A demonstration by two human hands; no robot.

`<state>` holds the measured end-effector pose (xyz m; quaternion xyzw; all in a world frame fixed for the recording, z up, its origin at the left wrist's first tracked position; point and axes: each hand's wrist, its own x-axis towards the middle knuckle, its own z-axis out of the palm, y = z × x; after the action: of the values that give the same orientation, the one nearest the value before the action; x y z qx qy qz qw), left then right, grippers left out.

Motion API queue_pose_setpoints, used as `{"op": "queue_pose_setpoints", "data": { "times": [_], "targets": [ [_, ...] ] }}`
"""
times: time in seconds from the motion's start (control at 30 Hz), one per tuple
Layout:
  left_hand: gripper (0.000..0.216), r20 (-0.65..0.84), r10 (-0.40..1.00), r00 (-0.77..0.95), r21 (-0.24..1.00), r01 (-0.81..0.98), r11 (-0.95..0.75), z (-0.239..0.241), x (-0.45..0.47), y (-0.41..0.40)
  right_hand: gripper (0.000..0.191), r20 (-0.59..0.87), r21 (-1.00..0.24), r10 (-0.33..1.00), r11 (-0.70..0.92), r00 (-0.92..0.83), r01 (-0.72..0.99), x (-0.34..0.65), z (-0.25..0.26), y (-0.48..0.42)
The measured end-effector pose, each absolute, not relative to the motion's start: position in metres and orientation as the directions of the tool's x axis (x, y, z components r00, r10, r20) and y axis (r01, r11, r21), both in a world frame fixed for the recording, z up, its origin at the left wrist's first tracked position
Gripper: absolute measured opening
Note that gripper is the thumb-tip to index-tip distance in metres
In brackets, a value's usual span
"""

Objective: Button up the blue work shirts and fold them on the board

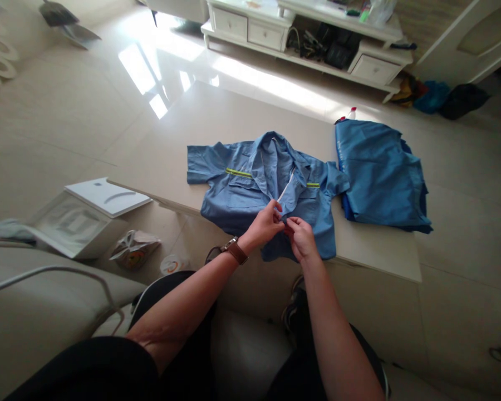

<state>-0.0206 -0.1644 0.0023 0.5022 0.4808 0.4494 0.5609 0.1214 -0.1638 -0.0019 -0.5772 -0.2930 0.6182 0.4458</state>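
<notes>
The blue shirt [234, 197] is laid front up on the bench [229, 111], just beside the folded blue clothes [379, 172]. The left forearm [183, 306] and right forearm [338, 323] are extended forward and converged. The shirt's front edge is pinched by the curled fingers of the left hand [268, 223] and the right hand [303, 236], held close together. A watch [236, 250] is worn on the left wrist.

No lettering can be read: the pale marks [340, 153] on the folded blue clothes [379, 172] are too small to make out.
</notes>
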Motion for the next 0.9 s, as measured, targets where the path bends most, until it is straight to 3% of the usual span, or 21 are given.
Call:
{"op": "queue_pose_setpoints", "data": {
  "times": [0.13,0.27,0.4,0.5,0.57,0.73,0.9],
  "targets": [
    [0.037,-0.092,0.954,0.285,0.994,0.076,0.073,0.006,-0.023,-0.166,0.041,-0.418,-0.906,0.900,-0.403,0.124,-0.126,0.123,-0.009,-0.162],
    [0.036,-0.201,0.915,0.348,0.971,0.194,0.140,0.007,-0.025,-0.168,0.048,-0.380,-0.925,0.907,-0.376,0.183,-0.055,0.122,-0.020,-0.160],
    [0.026,-0.369,0.909,0.191,0.903,0.306,0.302,-0.001,-0.033,-0.163,0.049,-0.373,-0.926,0.896,-0.377,0.239,-0.031,0.123,-0.027,-0.158],
    [0.022,-0.452,0.889,-0.067,0.860,0.233,0.454,-0.011,-0.041,-0.152,0.048,-0.363,-0.929,0.901,-0.369,0.236,-0.020,0.127,-0.027,-0.159],
    [0.021,-0.501,0.855,-0.134,0.845,0.136,0.517,-0.017,-0.044,-0.142,0.051,-0.327,-0.938,0.915,-0.344,0.236,0.033,0.130,-0.026,-0.159],
    [0.022,-0.548,0.830,-0.101,0.831,0.047,0.554,-0.016,-0.036,-0.131,0.049,-0.259,-0.937,0.946,-0.296,0.197,0.186,0.132,-0.025,-0.159],
    [0.014,-0.513,0.857,-0.044,0.857,-0.074,0.510,-0.012,-0.027,-0.134,0.042,-0.208,-0.951,0.963,-0.239,0.169,0.195,0.126,-0.018,-0.160]
  ]
}}
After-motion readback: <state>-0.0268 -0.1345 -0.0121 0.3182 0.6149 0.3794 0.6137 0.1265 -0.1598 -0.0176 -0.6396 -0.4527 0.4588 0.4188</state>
